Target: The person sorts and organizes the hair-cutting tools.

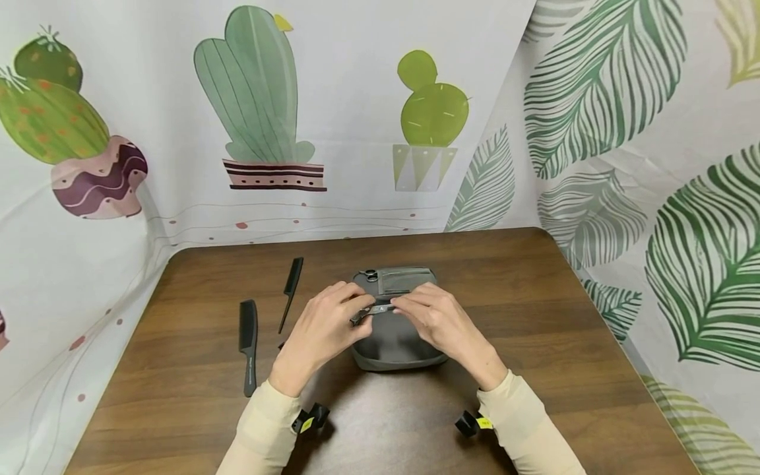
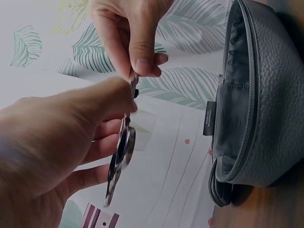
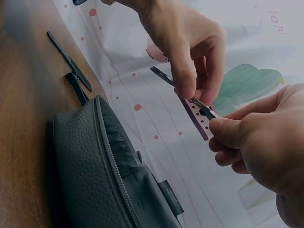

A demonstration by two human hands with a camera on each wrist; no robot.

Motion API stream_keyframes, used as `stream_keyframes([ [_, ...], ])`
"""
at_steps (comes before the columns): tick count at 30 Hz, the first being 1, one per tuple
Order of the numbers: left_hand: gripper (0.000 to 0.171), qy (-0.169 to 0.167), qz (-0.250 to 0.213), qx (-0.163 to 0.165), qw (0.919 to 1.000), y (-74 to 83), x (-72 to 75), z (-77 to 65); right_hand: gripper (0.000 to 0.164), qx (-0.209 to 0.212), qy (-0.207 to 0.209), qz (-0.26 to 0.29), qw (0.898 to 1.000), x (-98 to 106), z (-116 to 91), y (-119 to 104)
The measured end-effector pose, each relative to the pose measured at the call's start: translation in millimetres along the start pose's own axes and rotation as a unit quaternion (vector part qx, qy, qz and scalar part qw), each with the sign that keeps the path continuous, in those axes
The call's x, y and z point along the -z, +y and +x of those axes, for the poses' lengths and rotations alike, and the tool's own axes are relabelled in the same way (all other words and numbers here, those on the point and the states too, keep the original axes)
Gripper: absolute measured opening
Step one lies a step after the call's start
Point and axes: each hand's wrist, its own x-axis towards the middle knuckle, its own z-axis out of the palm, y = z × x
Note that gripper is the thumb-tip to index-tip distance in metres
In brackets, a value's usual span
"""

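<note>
Both hands hold a pair of metal scissors (image 1: 381, 309) above an unzipped grey pouch (image 1: 394, 346). My left hand (image 1: 332, 316) pinches it near the middle, with the finger loops (image 2: 124, 145) hanging below the thumb in the left wrist view. At the other end, the fingertips of my right hand (image 1: 438, 315) pinch the blades. The right wrist view shows the scissors (image 3: 161, 75) slanting between the two hands, above the pouch's zipped edge (image 3: 114, 161). Another loop-handled tool (image 1: 371, 275) lies at the pouch's far end, partly tucked in.
Left of the pouch, a wide black comb (image 1: 248, 346) and a thin tail comb (image 1: 291, 289) lie on the brown wooden table (image 1: 534, 316). Black wrist mounts with yellow labels sit under both sleeves. A printed cloth (image 1: 356, 119) hangs behind the table.
</note>
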Motion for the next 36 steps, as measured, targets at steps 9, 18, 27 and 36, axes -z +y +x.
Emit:
stream_keyframes([
  [9, 0.074, 0.017, -0.026, 0.020, 0.9993, -12.9, 8.7, -2.8, 0.022, -0.007, 0.038, 0.018, 0.999, 2.8, -1.3, 5.5],
  [18, 0.086, 0.036, -0.037, 0.027, 0.9983, -20.4, 15.0, -4.8, 0.023, -0.026, 0.070, 0.044, 0.996, 7.5, -0.6, 7.8],
  [27, 0.076, 0.019, -0.032, 0.020, 0.9991, -18.0, 11.3, -6.2, 0.024, -0.036, 0.077, 0.052, 0.995, 8.2, -3.2, 12.9],
  [36, 0.050, -0.021, -0.007, 0.034, 0.9992, -13.8, 7.0, -5.6, 0.024, -0.041, 0.078, 0.050, 0.995, 8.8, -4.0, 13.3],
])
